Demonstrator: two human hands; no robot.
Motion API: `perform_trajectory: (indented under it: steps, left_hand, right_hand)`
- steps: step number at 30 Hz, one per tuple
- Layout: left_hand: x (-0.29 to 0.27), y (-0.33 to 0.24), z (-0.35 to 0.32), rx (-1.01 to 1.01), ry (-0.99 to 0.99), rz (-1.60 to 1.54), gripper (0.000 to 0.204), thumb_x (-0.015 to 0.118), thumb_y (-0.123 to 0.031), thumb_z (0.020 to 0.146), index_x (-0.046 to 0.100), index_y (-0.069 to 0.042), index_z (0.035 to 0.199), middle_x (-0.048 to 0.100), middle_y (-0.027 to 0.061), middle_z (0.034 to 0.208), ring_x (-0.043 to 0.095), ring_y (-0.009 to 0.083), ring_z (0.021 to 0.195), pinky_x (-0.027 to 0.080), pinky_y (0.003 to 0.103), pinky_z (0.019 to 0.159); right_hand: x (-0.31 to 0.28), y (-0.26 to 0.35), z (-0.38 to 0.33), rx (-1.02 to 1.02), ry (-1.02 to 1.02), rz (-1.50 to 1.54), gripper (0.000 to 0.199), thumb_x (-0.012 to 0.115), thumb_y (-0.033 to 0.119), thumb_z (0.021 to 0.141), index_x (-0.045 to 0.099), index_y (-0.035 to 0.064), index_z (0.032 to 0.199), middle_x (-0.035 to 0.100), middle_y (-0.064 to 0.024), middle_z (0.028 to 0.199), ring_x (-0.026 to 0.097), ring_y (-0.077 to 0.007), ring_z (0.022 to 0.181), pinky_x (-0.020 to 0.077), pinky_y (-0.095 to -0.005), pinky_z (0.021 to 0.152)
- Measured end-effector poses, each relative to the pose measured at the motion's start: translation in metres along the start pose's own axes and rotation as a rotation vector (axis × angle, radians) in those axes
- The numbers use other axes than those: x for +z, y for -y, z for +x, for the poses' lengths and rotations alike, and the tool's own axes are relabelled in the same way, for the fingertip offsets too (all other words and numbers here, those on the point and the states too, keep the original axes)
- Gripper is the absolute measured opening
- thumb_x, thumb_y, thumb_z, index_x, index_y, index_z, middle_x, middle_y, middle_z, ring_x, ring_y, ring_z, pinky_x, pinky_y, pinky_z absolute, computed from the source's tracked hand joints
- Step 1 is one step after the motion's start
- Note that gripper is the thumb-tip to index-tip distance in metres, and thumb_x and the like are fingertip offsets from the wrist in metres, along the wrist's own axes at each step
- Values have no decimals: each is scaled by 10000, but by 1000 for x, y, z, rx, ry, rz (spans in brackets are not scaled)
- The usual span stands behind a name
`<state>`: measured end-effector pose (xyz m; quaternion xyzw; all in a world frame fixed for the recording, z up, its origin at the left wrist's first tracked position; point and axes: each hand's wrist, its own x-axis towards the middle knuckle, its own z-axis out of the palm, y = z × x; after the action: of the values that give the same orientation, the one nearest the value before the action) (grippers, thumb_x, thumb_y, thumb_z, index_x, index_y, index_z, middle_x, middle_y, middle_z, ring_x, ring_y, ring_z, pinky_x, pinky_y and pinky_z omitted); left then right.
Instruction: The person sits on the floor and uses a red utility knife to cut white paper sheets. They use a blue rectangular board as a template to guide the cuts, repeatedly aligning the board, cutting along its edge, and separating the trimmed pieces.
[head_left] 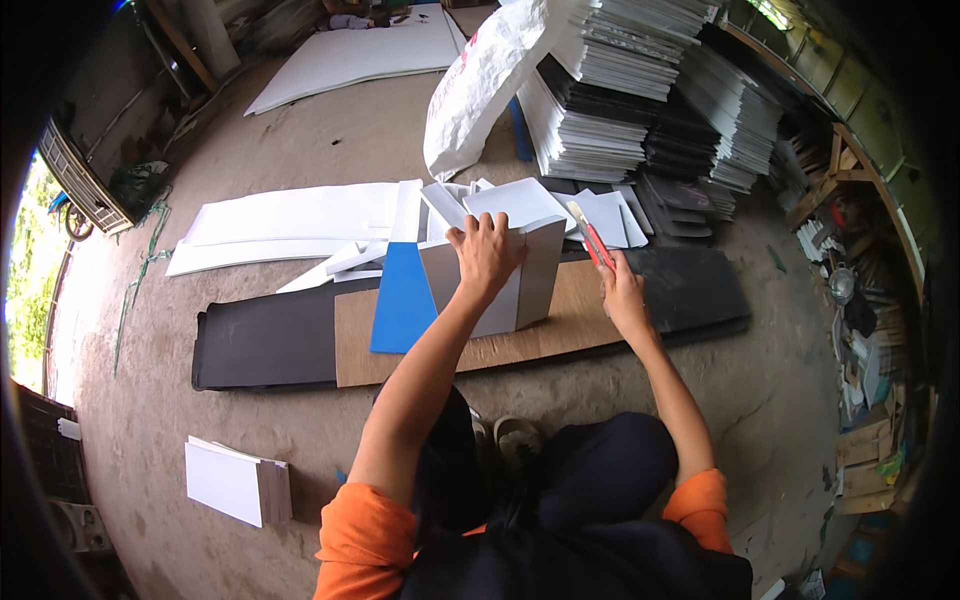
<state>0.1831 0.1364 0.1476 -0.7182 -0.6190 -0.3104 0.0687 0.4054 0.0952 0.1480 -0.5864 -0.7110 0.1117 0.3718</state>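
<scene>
My left hand (486, 255) presses down on top of an upright stack of white foam boards (530, 285) that stands on a brown cardboard sheet (580, 320). My right hand (622, 290) grips a red utility knife (592, 240), its blade pointing up and away, just right of the stack. A blue sheet (403, 300) leans flat at the stack's left side. Under the cardboard lies a long black mat (260, 345).
Tall piles of white and dark boards (640, 90) rise at the back right, with a white sack (480, 85) leaning on them. White offcuts (290, 225) lie at the left, a small white board stack (235, 482) near my left knee. Cluttered shelves (860, 300) line the right.
</scene>
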Motion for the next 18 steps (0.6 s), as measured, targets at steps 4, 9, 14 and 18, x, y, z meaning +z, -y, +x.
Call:
perform_trajectory:
  steps: [4, 9, 14, 18]
  left_hand:
    - [-3, 13, -1, 44, 93, 90, 436, 652, -420, 687, 553, -111, 977, 541, 59, 917, 480, 236, 925, 294, 496, 755]
    - [-5, 17, 2, 102, 169, 46, 349, 578, -389, 775, 546, -104, 975, 565, 53, 908, 509, 244, 930, 310, 520, 727]
    - [-5, 19, 6, 82, 206, 14, 329, 543, -378, 809, 552, -101, 986, 564, 65, 912, 492, 251, 954, 282, 533, 745]
    - [-13, 13, 8, 78, 192, 44, 338, 550, -368, 807, 539, -117, 1034, 562, 77, 932, 474, 279, 982, 268, 545, 763]
  right_hand:
    - [-18, 44, -6, 105, 37, -87, 198, 478, 201, 884, 470, 8, 927, 567, -244, 705, 558, -409, 703, 417, -461, 508]
    - [-8, 46, -12, 17, 80, -208, 243, 447, 261, 897, 450, 19, 872, 536, -226, 565, 563, -398, 570, 417, -462, 451]
    - [-6, 64, -7, -24, 105, -194, 247, 425, 271, 907, 446, 26, 883, 528, -210, 540, 565, -390, 550, 415, -452, 437]
    - [-9, 83, -2, -21, 142, -116, 244, 401, 247, 917, 424, 4, 910, 535, -224, 560, 564, -397, 551, 417, -450, 430]
